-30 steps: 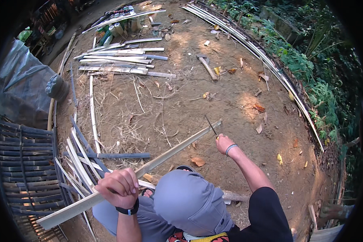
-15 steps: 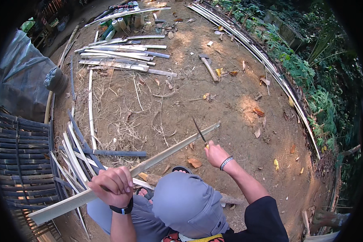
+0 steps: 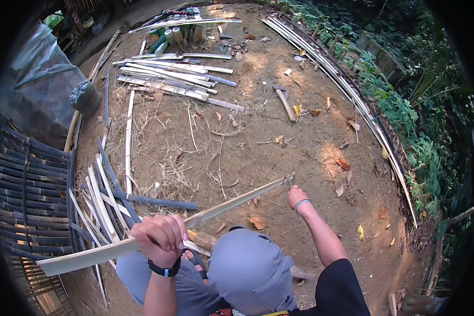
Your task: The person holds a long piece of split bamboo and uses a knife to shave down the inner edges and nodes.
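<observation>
A long pale bamboo slat (image 3: pixel 237 202) runs slantwise across my lap, from the lower left up to the middle right. Around its near part my left hand (image 3: pixel 160 237) is closed, fingers curled over the top. My right hand (image 3: pixel 299 198) is closed round the handle of a knife (image 3: pixel 288 181), beside the slat's far end. The blade is thin and barely shows there; whether it touches the slat I cannot tell. Under the slat, by my sandalled foot, lies a short wooden piece (image 3: pixel 201 239).
Split bamboo strips (image 3: pixel 100 200) lie at left, with another stack (image 3: pixel 179 76) farther back. A hammer-like tool (image 3: pixel 285 105) rests on the dirt. Long poles (image 3: pixel 353 89) line the right edge beside green plants. A bamboo slatted rack (image 3: pixel 31 184) and a plastic-covered heap (image 3: pixel 37 89) stand left.
My right hand has moved slightly right and outward, bringing the knife to the slat's far end; its blade pointed up and away before. My left hand still grips the slat.
</observation>
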Motion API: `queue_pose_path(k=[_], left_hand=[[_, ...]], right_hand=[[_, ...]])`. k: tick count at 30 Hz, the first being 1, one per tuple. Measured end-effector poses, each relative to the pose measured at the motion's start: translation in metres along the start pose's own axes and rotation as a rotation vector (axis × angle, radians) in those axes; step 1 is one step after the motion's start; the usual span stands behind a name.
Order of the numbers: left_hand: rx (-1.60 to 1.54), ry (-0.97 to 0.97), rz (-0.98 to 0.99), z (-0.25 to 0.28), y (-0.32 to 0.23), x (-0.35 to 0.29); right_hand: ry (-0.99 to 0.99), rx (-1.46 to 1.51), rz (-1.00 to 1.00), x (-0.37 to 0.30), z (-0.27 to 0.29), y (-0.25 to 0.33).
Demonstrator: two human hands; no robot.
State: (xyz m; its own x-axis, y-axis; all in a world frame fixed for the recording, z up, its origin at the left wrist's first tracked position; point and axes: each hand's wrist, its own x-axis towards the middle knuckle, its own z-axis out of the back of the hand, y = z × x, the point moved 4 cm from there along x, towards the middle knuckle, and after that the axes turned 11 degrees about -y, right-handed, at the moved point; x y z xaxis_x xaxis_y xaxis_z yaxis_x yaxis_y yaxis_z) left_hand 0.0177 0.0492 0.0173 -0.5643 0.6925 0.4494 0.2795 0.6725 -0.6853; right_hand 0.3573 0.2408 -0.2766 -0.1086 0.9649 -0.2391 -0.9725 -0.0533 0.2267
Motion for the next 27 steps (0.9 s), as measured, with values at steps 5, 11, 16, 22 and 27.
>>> queue_pose_path(k=[5, 11, 16, 22, 27], left_hand=[[0.21, -0.011, 0.034, 0.003, -0.01, 0.003], [-0.049, -0.409, 0.159, 0.029, -0.001, 0.007], [-0.066, -0.405, 0.048, 0.023, 0.001, 0.003], [-0.179, -0.097, 0.083, 0.02, -0.001, -0.001], [-0.122, 0.027, 0.1, 0.018, -0.002, 0.0]], right_hand=[[-0.033, 0.066, 0.071, -0.03, 0.023, 0.045], [-0.016, 0.333, 0.283, -0.127, 0.111, 0.14], [0.039, 0.334, 0.331, -0.151, 0.113, 0.172], [-0.029, 0.286, 0.223, -0.121, 0.076, 0.116], [0.061, 0.32, 0.308, -0.15, 0.097, 0.142]])
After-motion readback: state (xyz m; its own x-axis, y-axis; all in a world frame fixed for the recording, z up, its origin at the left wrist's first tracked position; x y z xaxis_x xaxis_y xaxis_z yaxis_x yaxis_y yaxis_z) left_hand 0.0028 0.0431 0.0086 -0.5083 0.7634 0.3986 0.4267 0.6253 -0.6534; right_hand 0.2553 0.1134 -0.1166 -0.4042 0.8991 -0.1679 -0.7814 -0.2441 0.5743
